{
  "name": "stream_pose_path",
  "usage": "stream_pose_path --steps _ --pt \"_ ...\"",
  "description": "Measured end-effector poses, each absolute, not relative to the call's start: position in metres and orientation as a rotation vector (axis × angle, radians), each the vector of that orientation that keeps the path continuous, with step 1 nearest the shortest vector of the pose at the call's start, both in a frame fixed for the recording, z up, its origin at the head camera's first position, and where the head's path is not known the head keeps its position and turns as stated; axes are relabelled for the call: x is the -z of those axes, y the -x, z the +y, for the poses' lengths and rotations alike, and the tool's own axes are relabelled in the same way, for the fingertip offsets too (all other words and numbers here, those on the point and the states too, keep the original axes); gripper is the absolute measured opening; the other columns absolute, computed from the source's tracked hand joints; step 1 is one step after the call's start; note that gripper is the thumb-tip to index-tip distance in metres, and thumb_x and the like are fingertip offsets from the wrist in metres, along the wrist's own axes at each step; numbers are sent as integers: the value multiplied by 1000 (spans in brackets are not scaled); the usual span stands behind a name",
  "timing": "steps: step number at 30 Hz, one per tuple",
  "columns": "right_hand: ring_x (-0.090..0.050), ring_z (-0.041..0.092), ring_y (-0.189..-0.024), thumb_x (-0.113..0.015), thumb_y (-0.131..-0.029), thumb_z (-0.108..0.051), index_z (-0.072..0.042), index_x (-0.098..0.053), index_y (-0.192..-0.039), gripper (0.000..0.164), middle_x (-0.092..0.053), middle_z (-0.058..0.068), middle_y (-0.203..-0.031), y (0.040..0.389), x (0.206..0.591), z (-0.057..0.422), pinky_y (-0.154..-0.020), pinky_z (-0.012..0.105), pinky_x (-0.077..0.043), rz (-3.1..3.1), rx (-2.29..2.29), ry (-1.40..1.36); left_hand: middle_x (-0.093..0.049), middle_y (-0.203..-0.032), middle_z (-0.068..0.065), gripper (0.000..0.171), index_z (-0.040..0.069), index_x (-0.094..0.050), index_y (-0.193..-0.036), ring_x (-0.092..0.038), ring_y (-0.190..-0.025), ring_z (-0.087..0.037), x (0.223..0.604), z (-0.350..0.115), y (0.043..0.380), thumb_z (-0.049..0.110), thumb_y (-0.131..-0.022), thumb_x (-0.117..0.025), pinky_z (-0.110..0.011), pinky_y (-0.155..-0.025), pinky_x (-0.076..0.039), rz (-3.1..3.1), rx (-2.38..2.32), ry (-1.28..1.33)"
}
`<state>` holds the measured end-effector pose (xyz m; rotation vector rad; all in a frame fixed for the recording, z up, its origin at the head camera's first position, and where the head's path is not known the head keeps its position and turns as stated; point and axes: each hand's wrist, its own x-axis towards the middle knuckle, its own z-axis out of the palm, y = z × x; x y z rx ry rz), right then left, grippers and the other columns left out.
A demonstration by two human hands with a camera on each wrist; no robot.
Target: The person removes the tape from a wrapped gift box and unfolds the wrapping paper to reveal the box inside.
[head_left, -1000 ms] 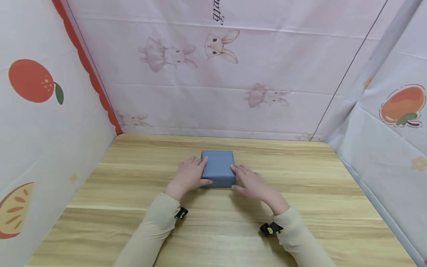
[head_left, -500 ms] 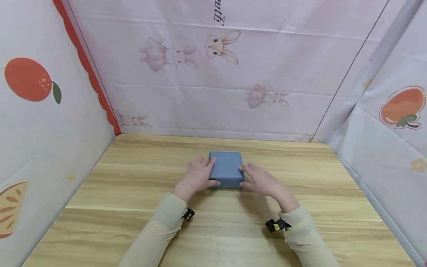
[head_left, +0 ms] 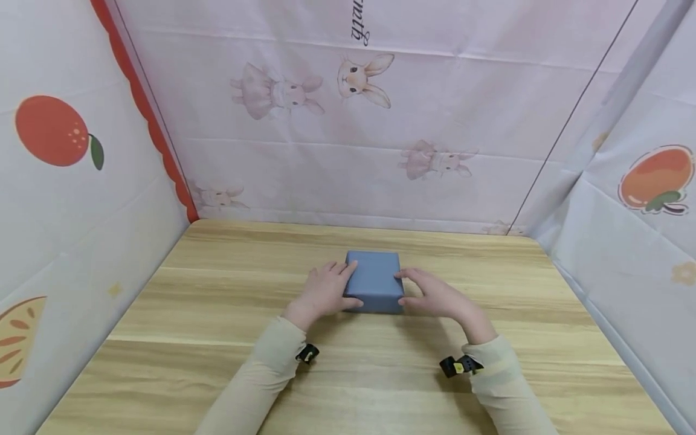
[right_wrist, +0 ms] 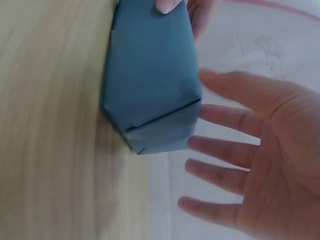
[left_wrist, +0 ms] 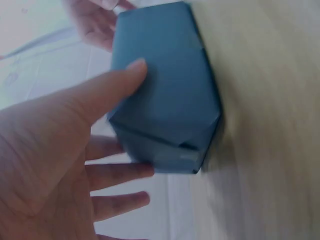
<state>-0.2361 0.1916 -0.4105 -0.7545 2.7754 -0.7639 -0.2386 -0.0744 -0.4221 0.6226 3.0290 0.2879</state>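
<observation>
The left hand (head_left: 323, 291) lies along the left side of the blue box (head_left: 374, 275), its thumb on the near face and its forefinger by the top edge; in the left wrist view the fingers are spread and mostly straight. The right hand (head_left: 435, 296) is at the opposite side, fingers spread and reaching toward the box without wrapping round it. In the right wrist view its tips meet the box's edge, though whether they press there I cannot tell. Neither hand closes round anything.

The box sits flat near the centre of the head view, between the hands. Both wrist views show a folded seam across its end.

Behind the hands are pale sleeves (head_left: 266, 368), running to the bottom edge of the frame, with a small black device (head_left: 308, 353) at the left wrist and another at the right.

The light wood-grained bench (head_left: 217, 314) spreads under all this. Beyond it, a pale pink cloth (head_left: 326, 202) printed with rabbits fills the upper middle. A red fruit print (head_left: 51, 130) shows at upper left, an orange fruit print (head_left: 657, 178) at the right.
</observation>
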Motion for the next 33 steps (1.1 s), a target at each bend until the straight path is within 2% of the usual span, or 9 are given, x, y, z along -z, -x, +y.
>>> stream_pose_path --steps 4,7,10,14,20,24,28,33 --pt "-30 42 -144 -71 -88 -36 -5 -22 -154 88 -29 23 -157 240 413 191 -116 56 -28 2770 799 693 -43 -152 -12 104 14 -20 -157 -39 -140 -34 423 -86 243 62 -79 -70 -63 -108 -34 2985 -435 -587" --pt "-28 42 -145 -72 -87 -39 1 -18 -154 94 -27 25 -157 244 418 189 -117 55 -27 2775 753 698 -39 -155 -12 110 12 -17 -157 -37 -142 -34 423 -93 246 63 -76 -72 -62 -110 -33 2956 -497 -542" --pt "-33 42 -143 -72 -87 -37 6 -25 -151 90 -34 27 -153 248 422 187 -116 55 -29 2771 687 725 -36 -156 -12 112 10 -20 -156 -34 -143 -35 425 -97 248 63 -74 -74 -63 -113 -28 2915 -536 -515" --pt "-38 41 -139 -71 -89 -34 6 -34 -148 80 -41 27 -149 250 425 183 -114 54 -33 2752 639 716 -42 -152 -14 105 8 -27 -154 -38 -141 -36 430 -98 249 61 -76 -74 -64 -113 -26 2877 -559 -528" --pt "-44 39 -136 -66 -93 -29 6 -40 -144 67 -47 25 -145 251 431 180 -111 52 -37 2756 647 695 -55 -141 -12 80 8 -47 -143 -51 -131 -31 433 -95 252 56 -83 -70 -57 -106 -39 2885 -485 -633" --pt "-46 38 -134 -64 -95 -27 7 -42 -142 63 -49 25 -143 251 433 179 -109 51 -40 2751 654 677 -61 -132 -12 69 7 -55 -133 -58 -121 -28 434 -93 252 53 -85 -69 -49 -100 -47 2887 -491 -676" --pt "-51 36 -130 -63 -95 -26 6 -47 -138 56 -54 23 -139 251 433 181 -107 50 -42 2753 684 697 -63 -128 -12 62 5 -57 -129 -60 -117 -26 435 -92 253 49 -87 -68 -44 -98 -49 2872 -538 -708" --pt "-56 35 -125 -59 -97 -27 2 -56 -131 44 -62 19 -130 250 431 184 -106 51 -43 2755 784 745 -60 -136 -11 62 6 -53 -137 -57 -125 -26 433 -92 253 49 -92 -62 -42 -103 -47 2844 -606 -720"
